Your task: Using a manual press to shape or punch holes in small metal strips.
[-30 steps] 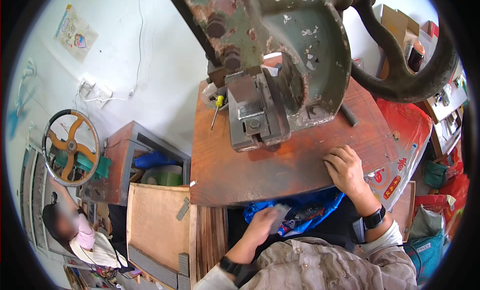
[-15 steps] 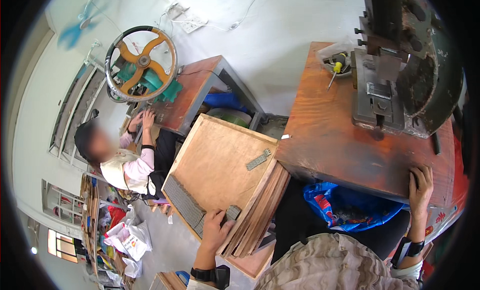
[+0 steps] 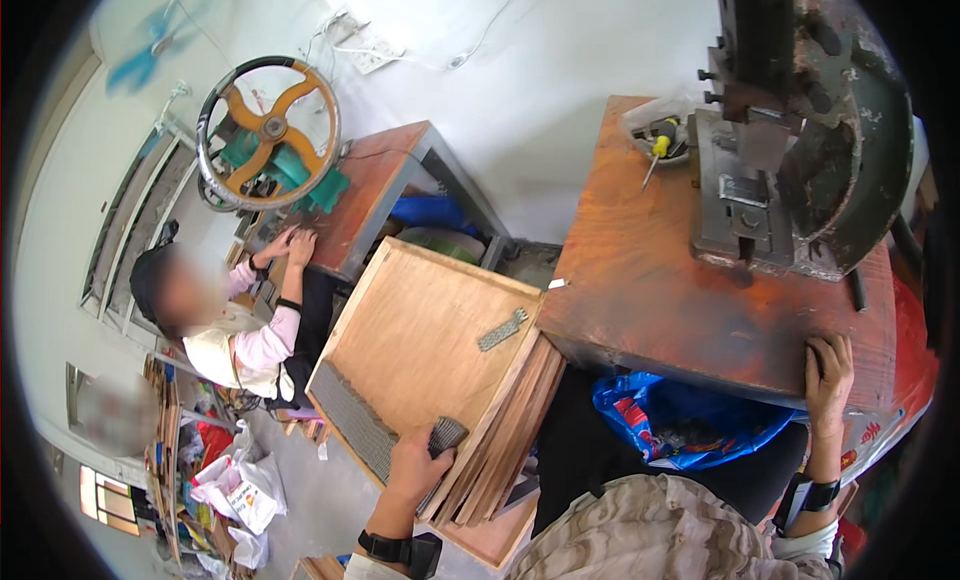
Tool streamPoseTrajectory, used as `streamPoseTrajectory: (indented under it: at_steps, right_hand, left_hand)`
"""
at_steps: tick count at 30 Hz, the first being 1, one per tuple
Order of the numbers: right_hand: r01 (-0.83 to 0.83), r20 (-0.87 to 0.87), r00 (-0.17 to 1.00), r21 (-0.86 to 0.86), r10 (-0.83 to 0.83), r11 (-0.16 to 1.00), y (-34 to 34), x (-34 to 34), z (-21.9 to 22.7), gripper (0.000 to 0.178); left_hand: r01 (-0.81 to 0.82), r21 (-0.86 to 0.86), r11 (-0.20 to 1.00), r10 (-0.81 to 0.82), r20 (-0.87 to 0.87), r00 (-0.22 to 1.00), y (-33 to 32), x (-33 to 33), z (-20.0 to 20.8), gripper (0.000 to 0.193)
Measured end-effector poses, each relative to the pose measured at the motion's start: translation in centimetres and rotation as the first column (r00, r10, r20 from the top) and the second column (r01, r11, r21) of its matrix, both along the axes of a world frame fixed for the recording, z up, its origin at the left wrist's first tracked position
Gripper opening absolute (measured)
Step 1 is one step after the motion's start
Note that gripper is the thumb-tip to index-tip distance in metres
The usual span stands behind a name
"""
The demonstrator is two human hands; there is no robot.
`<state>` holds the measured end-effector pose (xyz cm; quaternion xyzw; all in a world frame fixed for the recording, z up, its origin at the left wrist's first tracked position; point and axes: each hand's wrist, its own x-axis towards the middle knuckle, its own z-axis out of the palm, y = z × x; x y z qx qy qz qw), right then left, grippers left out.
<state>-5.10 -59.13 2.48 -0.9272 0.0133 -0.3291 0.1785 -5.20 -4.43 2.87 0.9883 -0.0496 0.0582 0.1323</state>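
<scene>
In the near corner of a shallow wooden tray (image 3: 440, 320), my left hand (image 3: 412, 470) is closed round a row of small grey metal pieces (image 3: 447, 436). Its thumb lies along the side nearest the tray's right wall, and the palm hides part of the row. More such pieces (image 3: 352, 420) stand packed along the tray's left side. A short loose strip of grey pieces (image 3: 503, 330) lies near the right wall. My right hand (image 3: 828, 376) rests on the front edge of the reddish-brown workbench (image 3: 640, 270), fingers laid on the top, holding nothing.
A heavy press (image 3: 760, 180) stands on the bench, beside a plastic bowl with a yellow-handled screwdriver (image 3: 662, 140). An open blue bag (image 3: 690, 420) hangs below the bench edge. Stacked wooden boards (image 3: 505, 440) support the tray. A co-worker (image 3: 235, 330) sits left, at a handwheel machine (image 3: 272, 130).
My left hand has shifted slightly toward me and wrapped further round the row of grey pieces, with the thumb now at its side. The whole view has turned slightly; my right hand stays on the bench.
</scene>
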Motion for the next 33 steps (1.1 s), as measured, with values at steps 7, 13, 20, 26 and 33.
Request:
streamPoseTrajectory:
  at_steps: [7,13,20,26,33]
  right_hand:
    - [0.018,0.08,0.997,-0.057,-0.014,0.998,0.7,0.7,0.5,0.015]
    - [0.019,0.09,0.996,-0.037,-0.016,0.999,0.4,-0.1,0.7,0.015]
    - [0.006,0.079,0.997,-0.033,-0.003,0.999,-0.1,-0.2,0.6,0.014]
    - [0.001,0.077,0.997,-0.023,0.001,1.0,-0.3,-0.1,0.5,0.015]
    - [-0.012,0.074,0.997,-0.029,0.014,1.0,-0.4,-0.2,0.6,0.017]
  left_hand:
    - [-0.29,-0.611,0.737,0.092,-0.334,0.938,-5.7,7.0,4.5,0.042]
    - [0.322,-0.456,0.83,-0.384,-0.048,0.922,-25.8,16.7,11.8,0.038]
    - [0.369,-0.314,0.875,-0.35,0.119,0.929,-37.3,22.7,11.5,0.039]
    - [0.288,-0.344,0.894,-0.28,0.073,0.957,-38.5,23.2,12.0,0.035]
    - [0.355,-0.406,0.842,-0.312,0.17,0.935,-39.4,23.3,11.1,0.037]
